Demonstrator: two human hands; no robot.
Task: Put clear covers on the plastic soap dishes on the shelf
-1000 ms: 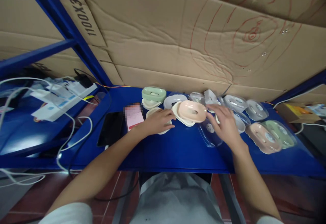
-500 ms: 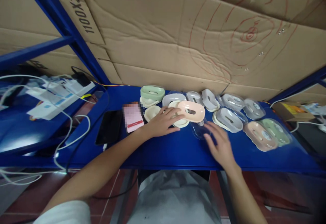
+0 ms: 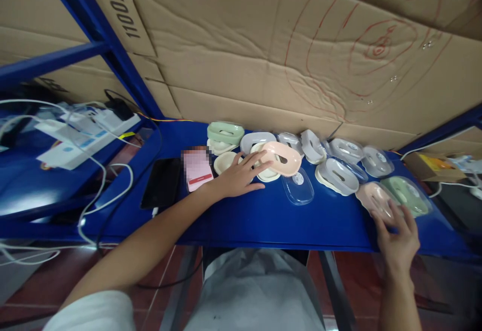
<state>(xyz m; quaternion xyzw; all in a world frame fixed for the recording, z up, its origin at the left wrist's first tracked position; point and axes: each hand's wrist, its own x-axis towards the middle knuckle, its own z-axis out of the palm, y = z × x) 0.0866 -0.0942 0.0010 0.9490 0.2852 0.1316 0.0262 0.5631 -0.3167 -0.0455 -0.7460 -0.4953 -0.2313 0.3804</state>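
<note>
Several oval plastic soap dishes lie in a row on a blue shelf (image 3: 263, 220). My left hand (image 3: 237, 175) rests open, fingers spread, with its fingertips on a pink dish (image 3: 281, 158) stacked on a cream one. A clear lid (image 3: 297, 188) lies flat just right of that hand. My right hand (image 3: 397, 235) is at the shelf's right front, fingers spread and touching the near edge of a pink covered dish (image 3: 376, 196), beside a green covered dish (image 3: 406, 194). A grey-white dish (image 3: 337, 176) sits between the two hands.
A green dish (image 3: 225, 132) tops a stack at the back left. A black phone (image 3: 161, 189) and a pink card (image 3: 198, 170) lie left of my hand. Cardboard (image 3: 263, 60) walls the back. White cables and a power strip (image 3: 83, 130) fill the left shelf.
My right hand has left the clear lid near the middle and swung right to the pink covered dish. My left hand has stayed on the pink dish, which shifted slightly.
</note>
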